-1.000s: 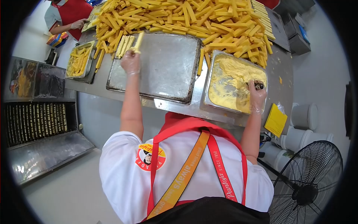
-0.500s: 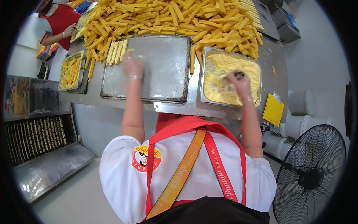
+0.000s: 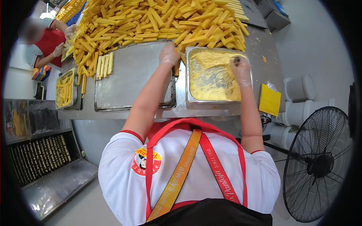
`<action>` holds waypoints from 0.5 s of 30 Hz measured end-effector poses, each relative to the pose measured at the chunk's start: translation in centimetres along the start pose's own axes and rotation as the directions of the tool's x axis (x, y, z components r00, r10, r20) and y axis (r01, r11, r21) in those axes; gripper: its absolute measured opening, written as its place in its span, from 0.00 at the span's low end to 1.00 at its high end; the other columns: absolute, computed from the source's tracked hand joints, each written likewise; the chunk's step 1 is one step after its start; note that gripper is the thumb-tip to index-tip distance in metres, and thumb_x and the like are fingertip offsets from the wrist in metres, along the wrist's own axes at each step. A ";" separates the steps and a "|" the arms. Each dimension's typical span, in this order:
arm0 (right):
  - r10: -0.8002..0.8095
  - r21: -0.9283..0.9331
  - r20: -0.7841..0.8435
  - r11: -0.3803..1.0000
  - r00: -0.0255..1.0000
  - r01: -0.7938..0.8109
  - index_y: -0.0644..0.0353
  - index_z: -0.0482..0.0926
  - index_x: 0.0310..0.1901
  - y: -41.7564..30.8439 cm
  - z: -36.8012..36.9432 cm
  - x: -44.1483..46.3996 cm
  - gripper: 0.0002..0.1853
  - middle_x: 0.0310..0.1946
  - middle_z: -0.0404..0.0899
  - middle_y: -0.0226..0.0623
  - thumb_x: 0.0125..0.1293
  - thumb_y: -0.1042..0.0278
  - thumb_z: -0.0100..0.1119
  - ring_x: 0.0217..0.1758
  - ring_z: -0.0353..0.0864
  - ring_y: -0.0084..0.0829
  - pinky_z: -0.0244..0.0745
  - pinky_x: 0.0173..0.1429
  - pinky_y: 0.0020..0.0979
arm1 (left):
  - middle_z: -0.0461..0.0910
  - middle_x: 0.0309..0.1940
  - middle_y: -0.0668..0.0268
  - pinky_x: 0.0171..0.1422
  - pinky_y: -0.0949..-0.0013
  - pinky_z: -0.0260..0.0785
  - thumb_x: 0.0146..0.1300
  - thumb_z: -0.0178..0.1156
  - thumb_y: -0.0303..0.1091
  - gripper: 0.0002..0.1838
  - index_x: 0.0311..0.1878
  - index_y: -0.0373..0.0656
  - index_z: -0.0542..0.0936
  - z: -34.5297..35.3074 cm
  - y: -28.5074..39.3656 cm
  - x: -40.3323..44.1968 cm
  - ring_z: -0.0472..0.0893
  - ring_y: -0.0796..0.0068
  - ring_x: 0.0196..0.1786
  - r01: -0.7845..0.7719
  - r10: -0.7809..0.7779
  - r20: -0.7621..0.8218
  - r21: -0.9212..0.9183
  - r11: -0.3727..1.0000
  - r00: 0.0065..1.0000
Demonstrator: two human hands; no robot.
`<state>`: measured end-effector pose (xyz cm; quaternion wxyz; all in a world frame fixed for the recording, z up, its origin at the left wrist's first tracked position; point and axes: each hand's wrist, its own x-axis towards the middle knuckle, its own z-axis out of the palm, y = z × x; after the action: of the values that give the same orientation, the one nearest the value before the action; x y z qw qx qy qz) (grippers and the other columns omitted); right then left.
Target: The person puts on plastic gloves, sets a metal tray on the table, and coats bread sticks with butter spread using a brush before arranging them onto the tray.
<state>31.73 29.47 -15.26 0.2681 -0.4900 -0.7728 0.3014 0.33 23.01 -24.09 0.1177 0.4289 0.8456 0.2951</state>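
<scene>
My left hand (image 3: 169, 55), in a clear glove, reaches over the far right corner of a metal baking tray (image 3: 132, 83) to the edge of a heap of yellow sticks (image 3: 151, 22). Its fingertips are hidden, so what they touch does not show. Several cream-coated sticks (image 3: 105, 66) lie side by side at the tray's far left. My gloved right hand (image 3: 241, 73) is closed around a dark-handled tool (image 3: 236, 60) over the right side of a steel pan (image 3: 188, 100). Pale yellow cream (image 3: 211, 81) is smeared across the pan; the tool's lower end is hidden.
A smaller pan of yellow sticks (image 3: 65, 90) stands left of the tray. A yellow pad (image 3: 269, 100) lies at the table's right edge. A black fan (image 3: 319, 164) and white buckets (image 3: 299, 87) stand to the right. Another person's gloved hand (image 3: 59, 49) is at upper left.
My left hand has moved from beside the coated sticks rightward to the heap's edge. My right hand has shifted toward the far right side of the cream pan. The view has shifted slightly.
</scene>
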 end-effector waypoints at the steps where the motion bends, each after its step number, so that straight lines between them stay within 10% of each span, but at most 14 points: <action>1: -0.142 0.021 0.012 0.990 0.990 0.142 0.63 0.81 0.39 -0.4 1.0 -1.2 0.11 0.30 0.81 0.44 0.58 0.65 0.67 0.29 0.80 0.35 0.76 0.39 0.31 | 0.82 0.48 0.45 0.56 0.53 0.74 0.55 0.64 0.40 0.23 0.52 0.39 0.77 0.4 -0.5 0.5 0.81 0.46 0.52 0.033 -0.033 0.006 -0.030 0.999 0.999; 3: -0.268 0.094 0.247 0.963 0.931 0.252 0.65 0.81 0.40 -0.9 1.1 -3.0 0.13 0.32 0.84 0.39 0.62 0.65 0.69 0.34 0.82 0.25 0.77 0.40 0.29 | 0.82 0.45 0.47 0.54 0.56 0.74 0.54 0.65 0.40 0.24 0.54 0.40 0.79 0.3 -1.4 1.2 0.82 0.50 0.50 0.017 -0.013 0.030 -0.140 0.990 0.999; 5: -0.025 0.215 0.460 0.973 0.888 -0.085 0.64 0.81 0.42 -0.3 -0.4 -2.8 0.12 0.33 0.81 0.45 0.60 0.67 0.66 0.33 0.81 0.38 0.77 0.41 0.33 | 0.82 0.41 0.50 0.52 0.58 0.74 0.55 0.64 0.39 0.22 0.53 0.41 0.81 -2.3 -1.2 0.3 0.82 0.54 0.47 -0.070 0.089 0.067 -0.246 0.967 0.994; 8: 0.219 0.277 0.143 0.927 0.965 -0.252 0.65 0.81 0.43 3.3 -2.1 0.2 0.13 0.34 0.83 0.44 0.60 0.66 0.67 0.35 0.82 0.35 0.78 0.42 0.33 | 0.82 0.35 0.53 0.49 0.60 0.73 0.57 0.64 0.38 0.19 0.51 0.41 0.83 -6.5 0.7 -1.5 0.82 0.58 0.43 -0.179 0.234 0.088 -0.409 0.895 0.968; 11: -0.207 -0.025 0.038 0.978 0.978 0.208 0.65 0.81 0.42 1.7 -2.3 -1.4 0.13 0.35 0.84 0.41 0.61 0.65 0.67 0.37 0.82 0.29 0.77 0.44 0.32 | 0.80 0.31 0.56 0.47 0.62 0.74 0.59 0.62 0.30 0.13 0.47 0.43 0.85 -8.5 2.8 -3.0 0.82 0.60 0.40 -0.389 0.424 0.001 -0.398 0.831 0.906; 15: 0.044 0.036 0.555 0.996 0.831 -0.076 0.63 0.81 0.40 -0.4 -5.1 -2.3 0.13 0.32 0.81 0.39 0.62 0.62 0.69 0.31 0.81 0.32 0.77 0.41 0.30 | 0.82 0.33 0.58 0.46 0.64 0.76 0.57 0.64 0.25 0.12 0.45 0.42 0.86 -11.4 8.5 -8.0 0.83 0.61 0.38 -0.595 0.607 -0.031 -0.238 0.767 0.794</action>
<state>35.93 28.21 -11.81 0.0373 -0.3982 -0.7928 0.4599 5.59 16.00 -10.35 0.0874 0.6665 0.6197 0.4051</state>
